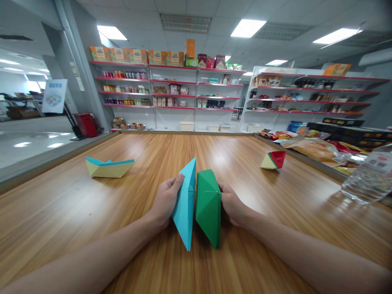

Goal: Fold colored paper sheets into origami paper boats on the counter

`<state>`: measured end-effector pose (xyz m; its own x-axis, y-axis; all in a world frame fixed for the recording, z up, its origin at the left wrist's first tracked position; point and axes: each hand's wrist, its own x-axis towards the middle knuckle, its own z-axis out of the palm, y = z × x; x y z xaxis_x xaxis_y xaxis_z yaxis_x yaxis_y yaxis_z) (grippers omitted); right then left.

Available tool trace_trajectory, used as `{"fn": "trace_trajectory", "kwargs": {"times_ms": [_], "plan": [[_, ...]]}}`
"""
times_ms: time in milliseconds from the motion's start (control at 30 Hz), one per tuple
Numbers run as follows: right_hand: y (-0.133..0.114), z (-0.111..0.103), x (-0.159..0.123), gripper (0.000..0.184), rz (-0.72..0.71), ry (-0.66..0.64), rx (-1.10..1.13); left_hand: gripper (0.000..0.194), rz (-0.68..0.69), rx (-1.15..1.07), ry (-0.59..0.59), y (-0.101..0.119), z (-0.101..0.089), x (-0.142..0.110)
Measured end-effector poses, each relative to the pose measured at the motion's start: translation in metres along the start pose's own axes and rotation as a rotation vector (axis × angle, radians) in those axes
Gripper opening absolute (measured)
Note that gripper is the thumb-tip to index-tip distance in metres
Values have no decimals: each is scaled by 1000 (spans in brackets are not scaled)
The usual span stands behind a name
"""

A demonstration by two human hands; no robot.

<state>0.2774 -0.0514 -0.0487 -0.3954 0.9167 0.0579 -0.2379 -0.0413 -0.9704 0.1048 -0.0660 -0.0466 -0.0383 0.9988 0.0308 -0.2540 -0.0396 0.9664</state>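
Over the middle of the table, my left hand (167,200) is closed on a light blue folded paper boat (185,206), its thumb on the left face and the boat turned up on end. Close beside it, a green folded paper boat (208,208) is held on end by my right hand (234,204), whose fingers are mostly hidden behind the paper. A narrow gap separates the two boats. To the left on the table sits a yellow paper boat with a blue inside (110,169). A small folded paper piece in red, green and pale yellow (274,160) stands at the right.
The wooden table (147,155) has a raised edge. A clear plastic bottle (372,173) is at the right edge, near packaged snacks (318,149). Beyond the table stand stocked shelves (171,83), a red bin (85,124) and a sign (54,96).
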Motion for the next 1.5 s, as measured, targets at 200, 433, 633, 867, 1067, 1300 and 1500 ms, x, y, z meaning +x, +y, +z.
{"fn": "trace_trajectory", "kwargs": {"times_ms": [200,433,633,867,1067,1300,1500], "plan": [[-1,-1,-1,16,-48,22,-61,44,-6,9,-18,3,0,-1],[3,-5,2,15,-96,16,-67,45,-9,23,-19,0,0,0],[2,-4,1,20,-106,13,-89,45,61,125,0,1,1,-1],[-4,0,-2,31,-119,-51,-176,42,177,312,-30,-2,0,-3],[-5,2,-2,31,-117,-144,-249,35,226,376,-58,1,5,-9],[-6,17,-11,26,-165,-258,-326,29,114,241,0,5,12,-19],[-8,23,-16,20,-113,-266,-337,35,101,247,-101,3,17,-29]]}}
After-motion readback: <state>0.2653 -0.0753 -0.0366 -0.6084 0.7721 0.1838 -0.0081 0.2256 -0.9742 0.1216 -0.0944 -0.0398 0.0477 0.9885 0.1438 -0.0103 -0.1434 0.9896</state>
